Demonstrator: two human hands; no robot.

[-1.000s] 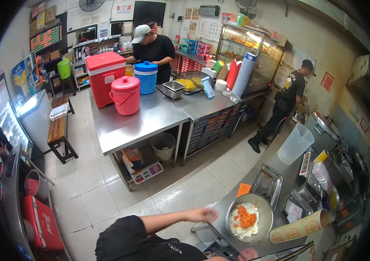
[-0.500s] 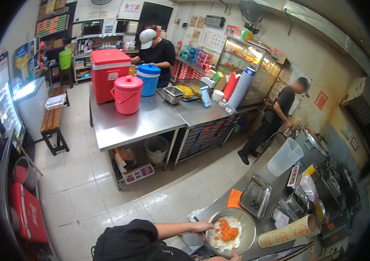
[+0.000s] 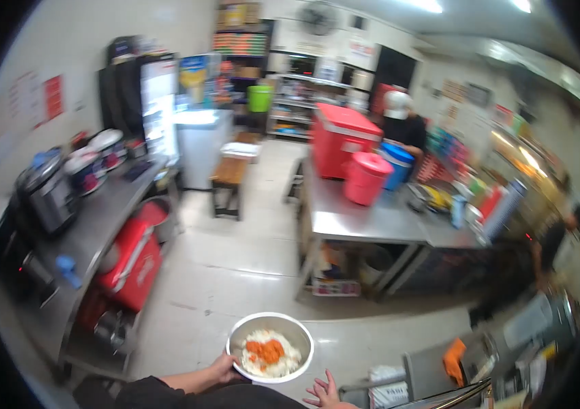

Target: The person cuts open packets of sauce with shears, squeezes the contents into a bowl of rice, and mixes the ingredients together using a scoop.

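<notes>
My left hand [image 3: 224, 369] grips the near left side of a round metal bowl [image 3: 298, 330], fingers closed at its rim. In the bowl lies a mound of white food that looks like rice [image 3: 291, 359], topped with a bright orange mash [image 3: 267, 351]. To the right of the bowl, my right hand [image 3: 324, 392] is open with its fingers spread, apart from the rim and holding nothing. The bowl is held over the tiled floor, in front of my body.
A steel counter [image 3: 102, 235] on the left carries cookers above a red cooler [image 3: 130, 259]. Ahead stands a steel table [image 3: 365, 221] with a red cooler box [image 3: 344, 140] and pails. Two people work beyond it. At right is another counter with an orange cloth [image 3: 453, 360].
The bowl has moved off the right counter to over the floor. My right hand has let go of it. The view has swung left and is blurred.
</notes>
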